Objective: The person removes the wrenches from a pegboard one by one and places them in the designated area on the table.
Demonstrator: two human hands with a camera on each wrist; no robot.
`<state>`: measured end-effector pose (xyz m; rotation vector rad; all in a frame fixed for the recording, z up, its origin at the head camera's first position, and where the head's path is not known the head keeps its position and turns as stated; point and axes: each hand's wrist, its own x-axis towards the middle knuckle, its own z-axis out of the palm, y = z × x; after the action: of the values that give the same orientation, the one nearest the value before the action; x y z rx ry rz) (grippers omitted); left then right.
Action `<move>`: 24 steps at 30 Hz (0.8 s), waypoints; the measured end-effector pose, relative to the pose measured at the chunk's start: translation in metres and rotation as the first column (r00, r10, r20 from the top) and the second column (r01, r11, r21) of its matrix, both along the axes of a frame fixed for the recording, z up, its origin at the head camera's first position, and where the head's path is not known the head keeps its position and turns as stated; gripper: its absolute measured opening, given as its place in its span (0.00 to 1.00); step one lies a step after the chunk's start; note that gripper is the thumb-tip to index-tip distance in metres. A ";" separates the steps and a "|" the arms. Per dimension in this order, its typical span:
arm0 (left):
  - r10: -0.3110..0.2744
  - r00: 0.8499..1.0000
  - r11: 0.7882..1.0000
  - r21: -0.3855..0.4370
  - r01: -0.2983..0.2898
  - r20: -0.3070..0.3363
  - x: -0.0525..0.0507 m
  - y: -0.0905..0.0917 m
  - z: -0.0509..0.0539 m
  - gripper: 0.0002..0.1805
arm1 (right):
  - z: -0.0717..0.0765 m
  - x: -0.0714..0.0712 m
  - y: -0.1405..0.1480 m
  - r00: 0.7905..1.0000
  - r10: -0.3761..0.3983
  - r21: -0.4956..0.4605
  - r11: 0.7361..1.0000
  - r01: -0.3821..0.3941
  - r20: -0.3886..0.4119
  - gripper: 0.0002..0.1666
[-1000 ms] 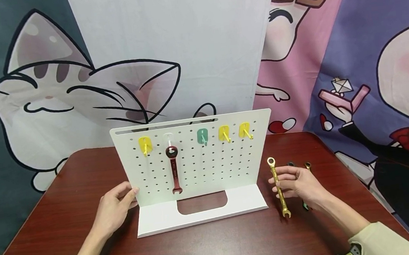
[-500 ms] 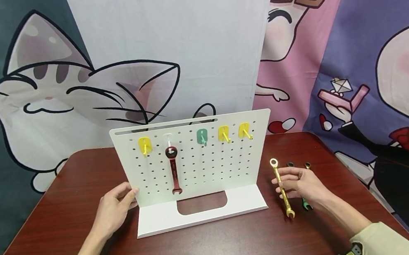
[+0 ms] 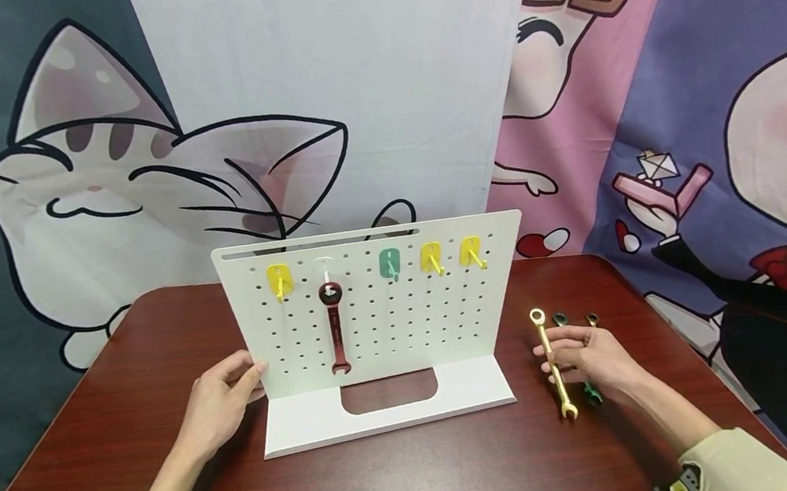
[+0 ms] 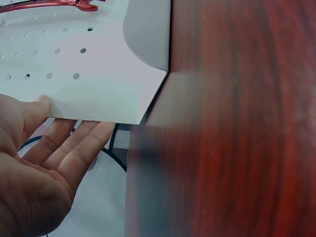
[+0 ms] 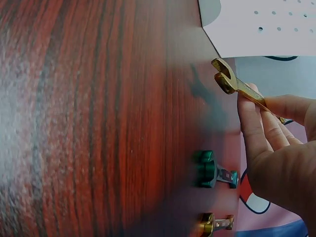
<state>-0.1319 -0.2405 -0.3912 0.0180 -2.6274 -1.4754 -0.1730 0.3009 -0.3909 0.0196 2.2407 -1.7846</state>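
A white pegboard stand (image 3: pixel 373 327) stands upright on the table. At its left edge, my left hand (image 3: pixel 218 400) pinches the panel, thumb in front and fingers behind, as the left wrist view (image 4: pixel 42 173) also shows. To the right of the board my right hand (image 3: pixel 592 356) holds a gold combination wrench (image 3: pixel 553 365) between thumb and fingers, ring end up and open end down. In the right wrist view the gold wrench (image 5: pixel 252 96) is raised off the table. A red wrench (image 3: pixel 335 331) hangs from the board's white hook (image 3: pixel 325 269).
Several other hooks sit along the board's top: a yellow hook (image 3: pixel 280 281) at left, a green hook (image 3: pixel 390 264), and two yellow at right. A green wrench (image 5: pixel 207 170) and another gold wrench (image 5: pixel 212 224) lie on the table (image 3: pixel 418 483) by my right hand, partly hidden in the head view.
My right hand has moved slightly to the right with the gold wrench, away from the board. The left hand and the board have stayed in place.
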 end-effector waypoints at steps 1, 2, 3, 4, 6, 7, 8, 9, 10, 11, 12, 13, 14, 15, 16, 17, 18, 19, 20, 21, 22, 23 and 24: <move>0.000 1.000 1.000 -0.001 0.000 -0.001 0.000 0.000 0.000 0.08 | 0.000 0.000 0.001 1.000 -0.002 -0.005 1.000 0.002 0.003 0.33; 0.000 1.000 1.000 0.000 0.000 -0.001 0.000 0.000 0.000 0.08 | -0.001 0.000 0.002 1.000 -0.002 -0.007 1.000 0.002 0.004 0.33; -0.002 1.000 1.000 -0.001 0.002 -0.003 0.000 0.000 0.000 0.08 | -0.001 -0.001 0.003 1.000 -0.002 -0.012 1.000 0.002 0.007 0.33; -0.001 1.000 1.000 -0.004 0.001 -0.003 0.000 0.000 0.000 0.08 | -0.001 -0.001 0.003 1.000 -0.001 -0.016 1.000 0.001 0.008 0.33; -0.001 1.000 1.000 -0.008 0.001 -0.003 0.000 0.000 0.000 0.08 | -0.002 -0.001 0.005 1.000 0.000 -0.019 1.000 0.000 0.009 0.33; -0.001 1.000 1.000 -0.012 0.001 -0.002 0.000 0.000 0.000 0.08 | -0.003 -0.001 0.006 1.000 -0.001 -0.020 1.000 0.001 0.010 0.33; -0.001 1.000 1.000 -0.015 0.001 -0.002 -0.001 0.000 0.000 0.07 | -0.003 -0.002 0.006 1.000 -0.002 -0.018 1.000 0.002 0.010 0.33; 0.000 1.000 1.000 -0.019 0.000 -0.002 -0.001 0.000 0.000 0.07 | -0.004 -0.002 0.007 1.000 -0.003 -0.016 1.000 0.004 0.011 0.33; 0.002 1.000 1.000 -0.022 -0.002 0.000 -0.001 0.000 0.000 0.07 | -0.004 -0.002 0.007 1.000 -0.005 -0.013 1.000 0.005 0.012 0.33; 0.002 1.000 1.000 -0.023 -0.002 0.000 -0.001 0.000 0.000 0.07 | -0.004 -0.002 0.008 1.000 -0.005 -0.009 1.000 0.005 0.012 0.33; 0.002 1.000 1.000 -0.025 -0.002 0.000 -0.001 0.000 0.001 0.07 | -0.005 -0.001 0.009 1.000 -0.007 -0.005 1.000 0.007 0.013 0.33; 0.002 1.000 1.000 -0.026 -0.002 0.001 -0.001 0.000 0.001 0.07 | -0.005 -0.001 0.009 1.000 -0.008 -0.001 1.000 0.008 0.013 0.33; 0.002 1.000 1.000 -0.024 -0.002 0.002 -0.001 0.000 0.001 0.07 | -0.005 -0.001 0.010 1.000 -0.009 0.001 1.000 0.009 0.015 0.33; 0.002 1.000 1.000 -0.021 -0.002 0.003 -0.001 0.000 0.001 0.07 | -0.005 -0.001 0.010 1.000 -0.010 0.003 1.000 0.010 0.015 0.33; 0.001 1.000 1.000 -0.022 -0.001 0.003 0.000 0.000 0.001 0.07 | -0.005 -0.002 0.011 1.000 -0.009 0.005 1.000 0.009 0.015 0.34; 0.001 1.000 1.000 -0.020 -0.001 0.004 0.000 0.000 0.001 0.07 | -0.005 -0.002 0.012 1.000 -0.009 0.007 1.000 0.009 0.014 0.34; 0.001 1.000 1.000 -0.019 -0.001 0.004 0.000 0.000 0.001 0.07 | -0.006 -0.002 0.013 1.000 -0.008 0.008 1.000 0.008 0.014 0.34; 0.001 1.000 1.000 -0.018 -0.001 0.005 0.000 0.000 0.001 0.07 | -0.006 -0.002 0.013 1.000 -0.008 0.008 1.000 0.008 0.014 0.34; 0.001 1.000 1.000 -0.017 -0.001 0.005 0.000 0.000 0.001 0.07 | -0.006 -0.003 0.014 1.000 -0.007 0.008 1.000 0.007 0.015 0.34; 0.001 1.000 1.000 -0.018 -0.001 0.002 0.000 0.000 0.001 0.07 | -0.007 -0.003 0.015 1.000 -0.007 0.008 1.000 0.006 0.015 0.33; 0.000 1.000 1.000 -0.017 0.000 0.001 -0.001 0.000 0.000 0.07 | -0.007 -0.003 0.016 1.000 -0.004 0.010 1.000 0.004 0.014 0.33; 0.000 1.000 1.000 -0.013 0.000 0.001 -0.001 0.000 0.000 0.07 | -0.007 -0.004 0.016 1.000 -0.004 0.010 1.000 0.004 0.015 0.33; 0.000 1.000 1.000 -0.012 0.000 0.000 -0.001 -0.001 0.000 0.07 | -0.007 -0.004 0.017 1.000 -0.004 0.010 1.000 0.004 0.016 0.33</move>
<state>-0.1326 -0.2411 -0.3912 0.0171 -2.6357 -1.4598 -0.1771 0.3179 -0.3983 0.0404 2.2402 -1.7688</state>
